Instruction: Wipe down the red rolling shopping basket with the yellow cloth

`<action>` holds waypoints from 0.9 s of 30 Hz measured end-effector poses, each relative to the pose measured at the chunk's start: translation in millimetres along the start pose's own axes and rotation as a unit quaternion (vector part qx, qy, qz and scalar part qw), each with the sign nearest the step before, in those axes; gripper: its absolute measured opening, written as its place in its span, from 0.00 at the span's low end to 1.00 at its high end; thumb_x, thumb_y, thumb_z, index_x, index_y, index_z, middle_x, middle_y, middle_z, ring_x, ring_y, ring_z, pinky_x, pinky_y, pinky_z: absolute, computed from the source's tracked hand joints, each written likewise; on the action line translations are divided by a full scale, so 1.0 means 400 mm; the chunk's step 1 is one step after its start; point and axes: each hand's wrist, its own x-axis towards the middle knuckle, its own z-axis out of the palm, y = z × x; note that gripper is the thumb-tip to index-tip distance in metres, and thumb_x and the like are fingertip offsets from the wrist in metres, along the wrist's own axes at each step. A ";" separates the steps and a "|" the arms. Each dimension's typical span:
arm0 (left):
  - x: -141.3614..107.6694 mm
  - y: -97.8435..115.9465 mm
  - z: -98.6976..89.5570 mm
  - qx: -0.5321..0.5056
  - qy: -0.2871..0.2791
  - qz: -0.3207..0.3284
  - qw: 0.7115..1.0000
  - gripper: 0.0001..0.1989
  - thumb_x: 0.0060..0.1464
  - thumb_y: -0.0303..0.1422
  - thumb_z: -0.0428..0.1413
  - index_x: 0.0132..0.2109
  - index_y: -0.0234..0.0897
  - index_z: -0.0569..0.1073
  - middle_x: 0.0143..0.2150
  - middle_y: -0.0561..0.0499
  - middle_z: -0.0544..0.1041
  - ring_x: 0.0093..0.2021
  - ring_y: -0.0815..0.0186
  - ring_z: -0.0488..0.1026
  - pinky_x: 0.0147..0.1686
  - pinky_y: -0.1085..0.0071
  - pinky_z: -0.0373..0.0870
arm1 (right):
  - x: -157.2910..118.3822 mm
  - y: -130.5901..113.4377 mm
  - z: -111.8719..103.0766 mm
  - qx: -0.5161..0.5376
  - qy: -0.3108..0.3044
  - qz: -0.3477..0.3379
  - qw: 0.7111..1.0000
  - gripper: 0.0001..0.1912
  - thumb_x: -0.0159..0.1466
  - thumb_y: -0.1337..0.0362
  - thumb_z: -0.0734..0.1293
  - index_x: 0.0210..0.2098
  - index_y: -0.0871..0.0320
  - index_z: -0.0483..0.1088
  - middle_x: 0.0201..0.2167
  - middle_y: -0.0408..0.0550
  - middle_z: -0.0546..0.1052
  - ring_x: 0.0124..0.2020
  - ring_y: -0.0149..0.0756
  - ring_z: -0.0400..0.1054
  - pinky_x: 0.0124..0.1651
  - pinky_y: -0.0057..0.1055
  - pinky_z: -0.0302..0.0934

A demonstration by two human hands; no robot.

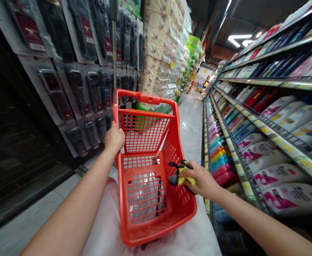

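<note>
Yellow-and-black item (181,180) within closed right grip (200,177), edge of red basket (142,171) within closed left grip (113,139)

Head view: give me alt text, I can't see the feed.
A person's left hand grips the left side of a red shopping basket, while the right hand holds a yellow-and-black item at its right side. Packaged goods line the left; bottles fill shelves at right.

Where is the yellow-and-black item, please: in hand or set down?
In hand: the right hand is closed around the yellow-and-black item.
</note>
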 end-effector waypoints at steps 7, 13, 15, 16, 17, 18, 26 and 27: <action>0.002 -0.016 -0.011 0.021 0.004 -0.027 0.999 0.28 0.59 0.31 0.45 0.66 0.33 0.60 0.46 0.35 0.80 0.47 0.48 0.78 0.42 0.61 0.72 | 0.348 0.092 -0.067 -0.100 0.044 -0.021 0.994 0.16 0.62 0.64 0.67 0.49 0.55 0.76 0.47 0.52 0.69 0.44 0.36 0.66 0.48 0.30 0.60; 0.002 -0.018 -0.014 0.019 -0.002 -0.040 0.999 0.27 0.60 0.31 0.44 0.66 0.33 0.60 0.45 0.34 0.80 0.46 0.46 0.78 0.41 0.60 0.71 | 0.614 0.132 -0.174 -0.121 0.119 0.015 0.985 0.17 0.64 0.66 0.65 0.52 0.60 0.74 0.48 0.52 0.66 0.45 0.33 0.61 0.50 0.29 0.54; 0.001 -0.017 -0.012 0.007 -0.001 -0.043 0.999 0.27 0.59 0.30 0.45 0.65 0.34 0.61 0.45 0.35 0.80 0.46 0.47 0.78 0.41 0.60 0.71 | 0.663 0.141 -0.184 -0.113 0.138 0.042 0.983 0.18 0.65 0.66 0.64 0.53 0.62 0.72 0.47 0.51 0.65 0.42 0.31 0.59 0.48 0.29 0.53; 0.001 -0.017 -0.011 0.000 0.002 -0.044 0.999 0.27 0.59 0.29 0.45 0.65 0.35 0.61 0.45 0.36 0.80 0.46 0.47 0.78 0.41 0.60 0.72 | 0.676 0.145 -0.182 -0.107 0.147 0.057 0.982 0.18 0.66 0.66 0.63 0.54 0.63 0.71 0.47 0.51 0.64 0.41 0.30 0.58 0.48 0.29 0.53; 0.000 -0.016 -0.010 -0.007 0.005 -0.045 0.999 0.26 0.59 0.29 0.45 0.64 0.35 0.62 0.46 0.36 0.80 0.46 0.48 0.78 0.41 0.60 0.72 | 0.683 0.147 -0.177 -0.102 0.155 0.070 0.980 0.19 0.66 0.64 0.63 0.55 0.63 0.69 0.46 0.51 0.64 0.40 0.29 0.58 0.47 0.29 0.54; 0.000 -0.016 -0.009 -0.014 0.008 -0.045 0.999 0.26 0.59 0.28 0.45 0.64 0.36 0.62 0.46 0.36 0.80 0.47 0.48 0.78 0.42 0.61 0.72 | 0.682 0.148 -0.167 -0.096 0.161 0.081 0.979 0.20 0.66 0.62 0.63 0.56 0.63 0.68 0.46 0.51 0.63 0.40 0.29 0.57 0.47 0.29 0.54; 0.003 -0.012 0.000 -0.035 0.012 -0.057 0.998 0.24 0.59 0.28 0.45 0.63 0.33 0.63 0.51 0.36 0.78 0.50 0.50 0.76 0.46 0.60 0.72 | 0.466 0.115 -0.050 -0.077 0.140 0.096 0.982 0.18 0.60 0.60 0.70 0.49 0.56 0.71 0.44 0.48 0.64 0.38 0.32 0.63 0.43 0.28 0.58; 0.002 -0.011 0.001 -0.033 0.011 -0.056 0.998 0.25 0.60 0.28 0.45 0.63 0.33 0.62 0.51 0.35 0.78 0.50 0.50 0.76 0.46 0.60 0.72 | 0.422 0.102 -0.038 -0.087 0.125 0.085 0.985 0.17 0.60 0.61 0.69 0.48 0.56 0.71 0.44 0.48 0.65 0.38 0.32 0.63 0.43 0.28 0.59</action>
